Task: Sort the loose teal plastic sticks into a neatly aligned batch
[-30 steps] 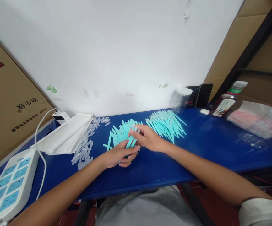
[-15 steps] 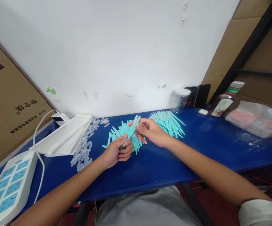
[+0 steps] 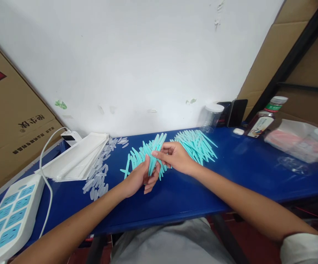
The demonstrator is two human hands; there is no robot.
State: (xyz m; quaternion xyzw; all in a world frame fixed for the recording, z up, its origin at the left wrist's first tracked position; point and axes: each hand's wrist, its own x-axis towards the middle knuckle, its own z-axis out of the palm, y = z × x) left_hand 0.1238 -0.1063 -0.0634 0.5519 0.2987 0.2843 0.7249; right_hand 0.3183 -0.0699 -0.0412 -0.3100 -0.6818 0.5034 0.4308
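My left hand (image 3: 140, 178) is closed around a small bundle of teal plastic sticks (image 3: 155, 150), which stand tilted upward out of it. My right hand (image 3: 175, 157) pinches the same bundle from the right, fingers pressed on the sticks. Both hands hover just above a loose pile of teal sticks (image 3: 134, 158) on the blue table (image 3: 230, 172). A second, larger pile of teal sticks (image 3: 196, 143) lies behind my right hand.
Several clear plastic caps (image 3: 98, 176) lie scattered left of the piles, beside a stack of white bags (image 3: 78, 157). A white power strip (image 3: 8, 216) sits at far left. A clear jar (image 3: 211, 117), phones (image 3: 237, 112), a bottle (image 3: 266, 115) and plastic packets (image 3: 296, 141) stand at the right.
My hands gathered teal sticks off the pile and lifted them. The bundle in my left hand has grown and now stands more upright, with my right hand pressed against it.
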